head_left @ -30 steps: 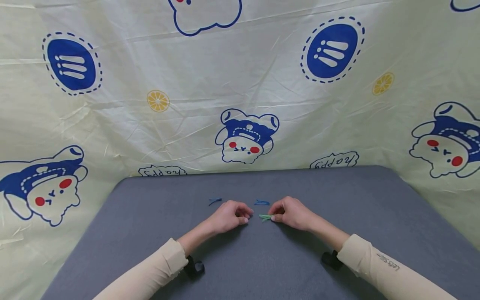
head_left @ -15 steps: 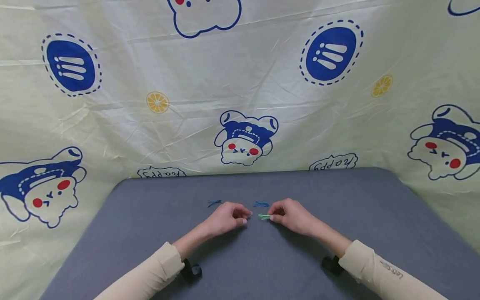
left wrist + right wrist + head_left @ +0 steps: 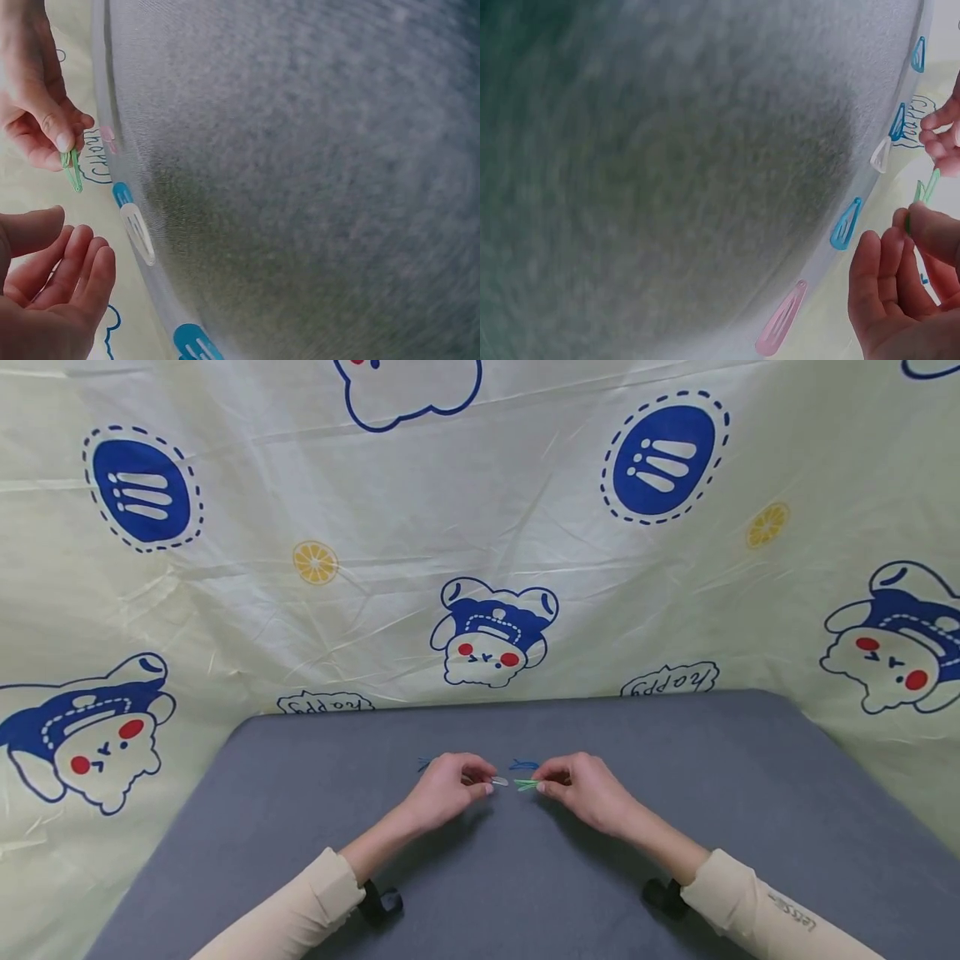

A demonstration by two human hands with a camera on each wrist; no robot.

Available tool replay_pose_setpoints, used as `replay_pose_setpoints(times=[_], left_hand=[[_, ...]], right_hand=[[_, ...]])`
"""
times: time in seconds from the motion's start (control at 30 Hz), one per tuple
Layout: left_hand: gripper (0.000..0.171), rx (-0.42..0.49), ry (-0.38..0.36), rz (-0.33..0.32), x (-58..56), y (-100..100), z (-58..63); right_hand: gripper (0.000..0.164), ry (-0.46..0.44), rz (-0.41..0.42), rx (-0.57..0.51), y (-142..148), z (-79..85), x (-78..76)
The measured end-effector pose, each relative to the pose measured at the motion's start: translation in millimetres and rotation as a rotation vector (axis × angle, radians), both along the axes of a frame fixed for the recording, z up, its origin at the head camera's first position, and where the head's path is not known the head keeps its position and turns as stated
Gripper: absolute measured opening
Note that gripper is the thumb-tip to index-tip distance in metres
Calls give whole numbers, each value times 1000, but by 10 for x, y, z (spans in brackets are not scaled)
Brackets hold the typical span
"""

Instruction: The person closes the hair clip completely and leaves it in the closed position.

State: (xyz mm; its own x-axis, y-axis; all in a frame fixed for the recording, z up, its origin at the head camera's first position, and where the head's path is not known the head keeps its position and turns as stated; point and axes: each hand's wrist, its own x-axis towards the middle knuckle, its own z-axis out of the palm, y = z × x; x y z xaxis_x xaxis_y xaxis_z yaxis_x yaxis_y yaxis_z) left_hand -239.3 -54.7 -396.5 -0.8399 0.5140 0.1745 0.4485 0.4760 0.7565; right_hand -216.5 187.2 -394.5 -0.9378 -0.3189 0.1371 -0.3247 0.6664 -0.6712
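Observation:
Between thumb and fingers, my right hand point(image 3: 588, 789) pinches a green snap hair clip point(image 3: 527, 785), whose splayed end points left. My left hand point(image 3: 448, 789) faces it a short way off. In the left wrist view its thumb and relaxed fingers point(image 3: 86, 274) stand apart, with nothing seen between them. Just beyond the left fingertips is a white hair clip point(image 3: 499, 782), lying on the table in both wrist views. A blue hair clip point(image 3: 523, 765) lies behind the green one. Another blue clip point(image 3: 424, 764) is partly covered by the left hand.
A pink hair clip point(image 3: 781, 319) lies on the table in the right wrist view; my right hand hides it from the head view. The grey cloth-covered table point(image 3: 495, 885) ends at a printed curtain point(image 3: 375, 610) hanging behind it.
My left hand has shifted slightly left and away from me, covering more of the left blue clip. The white clip now shows past its fingertips. The green clip has moved slightly away from me.

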Motion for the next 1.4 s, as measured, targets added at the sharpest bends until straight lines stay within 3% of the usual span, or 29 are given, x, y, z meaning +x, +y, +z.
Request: replay_pose_setpoints(times=[0.57, 0.83, 1.1, 1.4], left_hand=[[21, 56, -7, 9, 121, -194, 103], [21, 70, 23, 64, 213, -292, 155], [23, 90, 44, 76, 328, -347, 192], [24, 119, 51, 77, 524, -360, 316]], right_hand=[[11, 49, -116, -126, -205, 44, 199], [13, 84, -124, -181, -258, 86, 284], [16, 138, -111, -192, -309, 180, 400], [20, 167, -103, -214, -344, 320, 597]])
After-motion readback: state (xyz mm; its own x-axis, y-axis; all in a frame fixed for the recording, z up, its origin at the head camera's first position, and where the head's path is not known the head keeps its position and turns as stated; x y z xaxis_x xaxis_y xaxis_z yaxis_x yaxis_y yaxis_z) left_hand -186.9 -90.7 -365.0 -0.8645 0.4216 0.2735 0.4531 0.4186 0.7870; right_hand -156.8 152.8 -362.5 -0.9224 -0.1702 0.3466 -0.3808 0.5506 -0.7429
